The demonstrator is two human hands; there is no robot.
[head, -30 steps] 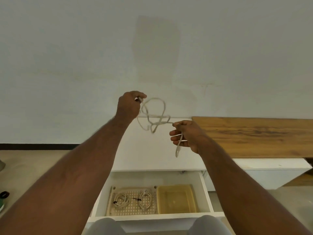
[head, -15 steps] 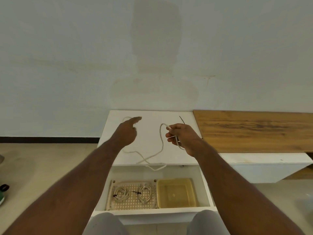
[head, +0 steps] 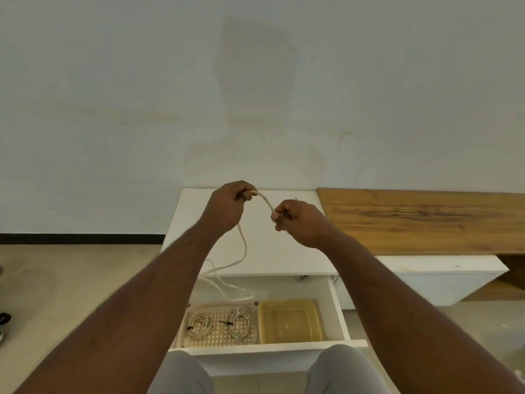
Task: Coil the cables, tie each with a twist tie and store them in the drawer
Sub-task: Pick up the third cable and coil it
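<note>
A white cable point(head: 243, 245) runs between both hands above the white cabinet top point(head: 289, 251). My left hand point(head: 227, 207) grips it at one point and my right hand point(head: 295, 220) pinches it a short span away. The rest of the cable trails down over the cabinet's front edge into the open drawer point(head: 338, 308). A thin dark twist tie point(head: 296, 199) sticks up behind my right hand. Two coiled, tied cables point(head: 220, 325) lie in a perforated beige tray point(head: 218, 338) inside the drawer.
A yellow translucent bin point(head: 289, 321) sits to the right of the tray in the drawer. A wooden top point(head: 426, 220) extends right along the wall over a low white unit point(head: 443, 280). My knees show at the bottom edge.
My left hand, which pointed with a straight finger half a second ago, now grips the cable close to my right hand. The cable's slack hangs into the drawer.
</note>
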